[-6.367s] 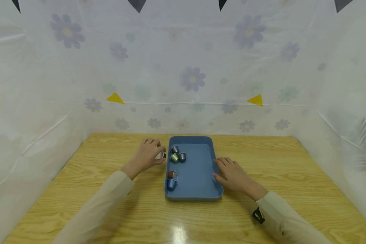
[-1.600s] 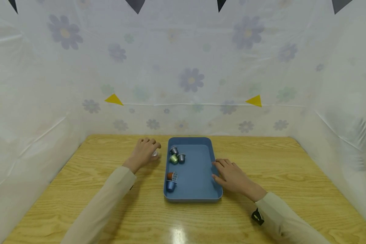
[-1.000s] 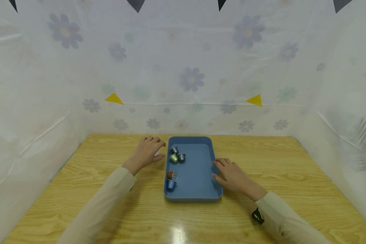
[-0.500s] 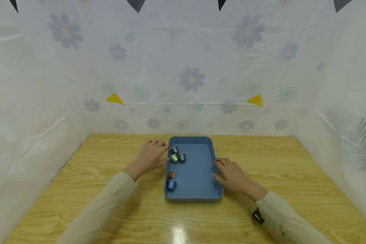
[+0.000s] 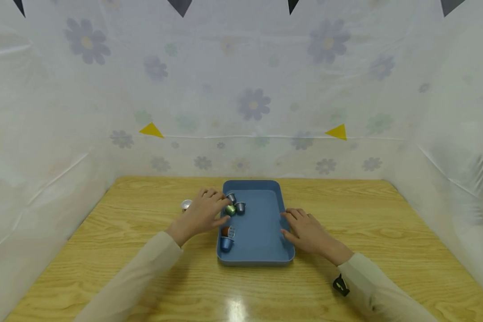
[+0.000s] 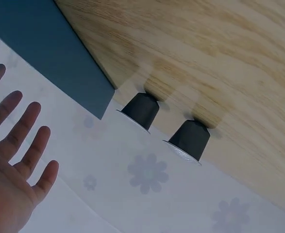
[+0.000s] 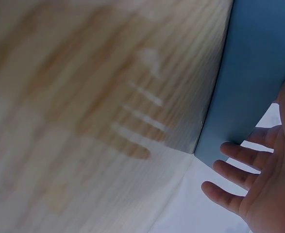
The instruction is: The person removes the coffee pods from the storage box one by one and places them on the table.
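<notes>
My left hand [image 5: 203,210] hovers at the left rim of a blue tray [image 5: 263,232], fingers loosely spread with nothing between them. Its fingertips overlap a green coffee capsule [image 5: 230,210] inside the tray. Beside that lie a grey capsule [image 5: 240,207] and a dark capsule [image 5: 231,197]. Nearer me in the tray are a brown capsule [image 5: 225,230] and a blue capsule [image 5: 226,243]. My right hand [image 5: 307,230] rests against the tray's right side with relaxed fingers. In the left wrist view, two dark capsules [image 6: 190,137] with silver lids stand on the table outside the tray.
One silver-lidded capsule [image 5: 186,204] shows left of the tray behind my left hand; the hand hides the other. The wooden table [image 5: 346,201] is enclosed by flower-printed white sheeting [image 5: 253,147]. A black wrist device [image 5: 340,285] sits at my right sleeve.
My left hand, which held a capsule earlier, has let it go on the table left of the tray and moved right over the tray's rim. My right hand stays in place.
</notes>
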